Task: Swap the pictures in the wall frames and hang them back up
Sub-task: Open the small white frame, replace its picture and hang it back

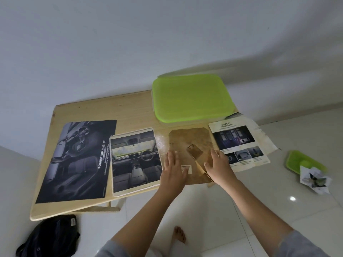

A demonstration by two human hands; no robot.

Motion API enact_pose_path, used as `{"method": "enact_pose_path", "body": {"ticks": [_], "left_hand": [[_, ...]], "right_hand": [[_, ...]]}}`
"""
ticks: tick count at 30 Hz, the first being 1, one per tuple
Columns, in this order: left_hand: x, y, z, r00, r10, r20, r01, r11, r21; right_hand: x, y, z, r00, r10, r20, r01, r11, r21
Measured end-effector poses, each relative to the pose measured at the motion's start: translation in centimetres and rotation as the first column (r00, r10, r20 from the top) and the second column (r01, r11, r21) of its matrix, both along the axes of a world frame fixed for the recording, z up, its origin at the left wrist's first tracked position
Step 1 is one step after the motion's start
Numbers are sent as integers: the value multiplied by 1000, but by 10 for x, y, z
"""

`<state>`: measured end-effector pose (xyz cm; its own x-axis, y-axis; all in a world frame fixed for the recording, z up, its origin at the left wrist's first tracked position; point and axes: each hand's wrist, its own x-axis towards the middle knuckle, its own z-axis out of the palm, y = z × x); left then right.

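Observation:
A brown frame backing board [189, 140] lies face down on the wooden table [130, 106], its stand leg [194, 154] lifted up. My left hand [174, 171] rests flat on the board's lower left, fingers spread. My right hand [219, 166] touches the board's right side beside the stand leg. Left of the board lies a light-rimmed frame with a car-interior picture [135, 160]. A large dark poster reading "ROBUST SIMPLICITY" [79, 160] lies at the table's left. A "SAFETY" sheet [239, 145] lies at the right edge.
A green-lidded box [193, 97] stands at the table's back right, against the white wall. On the tiled floor at right sit a small green lid [300, 162] and crumpled paper [315, 180]. A black bag [50, 236] lies at lower left. My bare foot [179, 234] is below.

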<state>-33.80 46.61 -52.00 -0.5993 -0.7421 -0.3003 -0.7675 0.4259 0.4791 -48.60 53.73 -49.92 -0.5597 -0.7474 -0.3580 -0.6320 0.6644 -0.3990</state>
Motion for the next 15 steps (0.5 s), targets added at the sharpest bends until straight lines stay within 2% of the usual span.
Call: {"method": "enact_pose_path", "body": {"ticks": [4,9,15], "left_hand": [[-8,4,-9,994,28,103,-25,999,-35],[-19,4,-13,984,135,112,-133,991,-24],[-21,3,-11,979,191,66,-193,981,21]], "right_hand": [[1,-2,-5,999,-37,-3,37,999,-6],[6,-6,-14,995,-84,-54,80,994,-68],[1,-11,-14,975,-211,70,218,971,-102]]}}
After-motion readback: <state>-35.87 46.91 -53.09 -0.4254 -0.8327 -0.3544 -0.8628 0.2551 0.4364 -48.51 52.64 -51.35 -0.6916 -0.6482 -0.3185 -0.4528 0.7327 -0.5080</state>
